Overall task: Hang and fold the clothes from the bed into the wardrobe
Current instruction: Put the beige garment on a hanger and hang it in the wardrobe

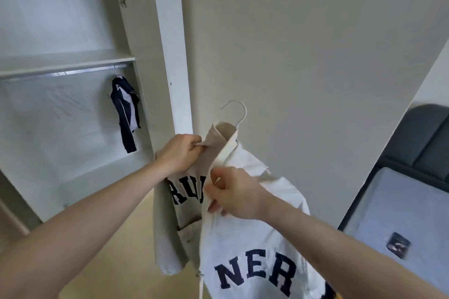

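A cream zip jacket (255, 233) with dark blue letters hangs on a white hanger (239, 110) in front of me, its front halves parted. My left hand (181, 153) pinches the left edge of the collar. My right hand (233, 193) grips the right front edge a little lower. The open white wardrobe (73, 60) stands to the left, with a metal rail (63, 73) under its shelf. A navy and white garment (126, 111) hangs at the rail's right end.
The wardrobe door (167, 56) stands open just behind the jacket. A plain wall fills the middle. The bed (398, 213) with a pale blue sheet and a dark headboard (422, 143) lies at the right, with a small dark item (398, 245) on it.
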{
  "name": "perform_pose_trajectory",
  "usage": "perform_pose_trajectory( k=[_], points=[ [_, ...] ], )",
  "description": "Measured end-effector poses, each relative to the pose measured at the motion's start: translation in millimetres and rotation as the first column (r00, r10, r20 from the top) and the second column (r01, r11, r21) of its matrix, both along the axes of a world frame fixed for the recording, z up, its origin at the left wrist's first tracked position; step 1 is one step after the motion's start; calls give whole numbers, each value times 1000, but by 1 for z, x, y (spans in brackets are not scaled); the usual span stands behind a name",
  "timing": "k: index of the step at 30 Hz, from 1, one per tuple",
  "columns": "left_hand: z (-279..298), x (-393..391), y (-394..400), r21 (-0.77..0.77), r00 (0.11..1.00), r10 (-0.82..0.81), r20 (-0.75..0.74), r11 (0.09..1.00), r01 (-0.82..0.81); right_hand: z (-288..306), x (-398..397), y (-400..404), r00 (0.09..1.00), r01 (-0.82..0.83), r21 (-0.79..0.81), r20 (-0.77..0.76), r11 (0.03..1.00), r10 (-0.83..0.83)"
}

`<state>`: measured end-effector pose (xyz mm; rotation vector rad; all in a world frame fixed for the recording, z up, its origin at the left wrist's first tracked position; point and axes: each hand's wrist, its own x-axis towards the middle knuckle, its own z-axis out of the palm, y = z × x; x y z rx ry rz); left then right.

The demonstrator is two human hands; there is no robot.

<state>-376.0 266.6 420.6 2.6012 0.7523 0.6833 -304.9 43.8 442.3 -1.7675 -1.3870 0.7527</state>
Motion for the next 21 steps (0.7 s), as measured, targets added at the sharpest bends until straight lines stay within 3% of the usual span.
perform_pose_trajectory(
  k=[4, 9, 13, 15, 19, 21],
  points=[
    [5, -12, 0, 65, 999, 5, 44, 998, -8, -20, 15, 21, 950, 69, -21, 308, 997, -59],
    [21, -38, 29, 97, 989, 45, 142, 994, -59, -26, 41, 25, 941, 100, 11, 323, 995, -98],
    [32, -56, 54, 102, 987, 99, 129, 988, -113, -13, 65, 41, 801, 288, 304, 444, 908, -402],
    [31, -63, 69, 104, 989, 89, 122, 989, -102, -14, 77, 57, 764, 315, 301, 483, 900, -428],
    [29, -78, 112, 73, 980, 151, 127, 984, -161, -36, 90, 92, 864, 275, 125, 402, 953, -302],
    [31, -87, 136, 70, 976, 177, 124, 980, -187, -47, 85, 117, 913, 233, 116, 316, 965, -259]
  ],
)
